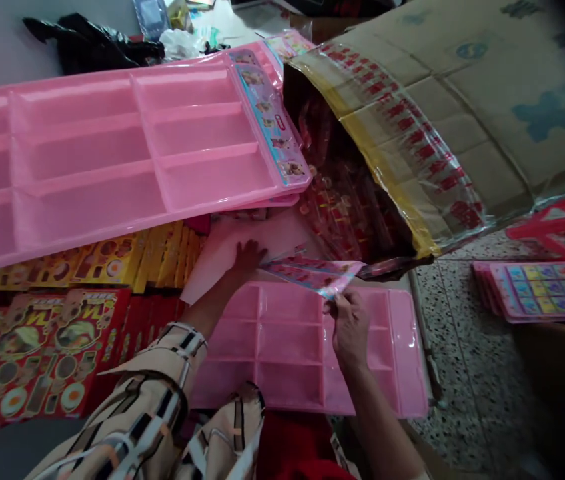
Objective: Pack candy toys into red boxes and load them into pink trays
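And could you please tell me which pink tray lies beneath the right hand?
The lower tray, at bottom centre: its right end is plain pink, while the topmost tray, upper left, has a printed strip.

Dim light leaves the open brown cardboard box (487, 127) dark inside; white glints dot the lower pink compartmented plastic tray (408, 380), and the right-hand corners (soft-edged) fade to black.
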A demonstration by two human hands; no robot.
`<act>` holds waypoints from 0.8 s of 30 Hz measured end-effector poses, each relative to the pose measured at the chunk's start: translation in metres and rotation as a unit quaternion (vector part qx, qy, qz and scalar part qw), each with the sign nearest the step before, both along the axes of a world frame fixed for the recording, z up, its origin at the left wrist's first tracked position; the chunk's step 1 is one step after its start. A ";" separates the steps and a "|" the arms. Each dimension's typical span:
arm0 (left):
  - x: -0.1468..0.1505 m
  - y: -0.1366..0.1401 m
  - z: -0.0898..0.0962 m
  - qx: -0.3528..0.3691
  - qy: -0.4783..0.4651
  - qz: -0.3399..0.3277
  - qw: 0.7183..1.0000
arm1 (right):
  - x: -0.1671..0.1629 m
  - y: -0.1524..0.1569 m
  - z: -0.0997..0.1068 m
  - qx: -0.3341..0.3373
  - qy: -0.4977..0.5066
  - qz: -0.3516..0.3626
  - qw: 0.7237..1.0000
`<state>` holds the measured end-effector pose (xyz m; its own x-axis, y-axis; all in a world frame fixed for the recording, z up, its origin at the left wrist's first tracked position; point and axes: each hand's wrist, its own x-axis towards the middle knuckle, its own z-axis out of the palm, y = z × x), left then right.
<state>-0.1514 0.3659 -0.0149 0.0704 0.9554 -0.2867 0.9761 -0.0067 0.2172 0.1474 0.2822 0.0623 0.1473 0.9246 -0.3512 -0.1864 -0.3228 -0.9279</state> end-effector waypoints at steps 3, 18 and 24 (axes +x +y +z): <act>-0.014 -0.035 0.013 0.054 0.016 0.051 0.997 | 0.041 -0.067 -0.002 -0.063 0.000 -0.063 0.996; 0.060 -0.083 -0.018 0.009 -0.142 0.232 0.962 | 0.167 -0.134 -0.129 -0.181 -0.038 -0.018 0.983; 0.072 -0.050 -0.032 -0.047 -0.233 0.248 0.939 | 0.179 -0.122 -0.142 -0.186 -0.061 -0.017 0.980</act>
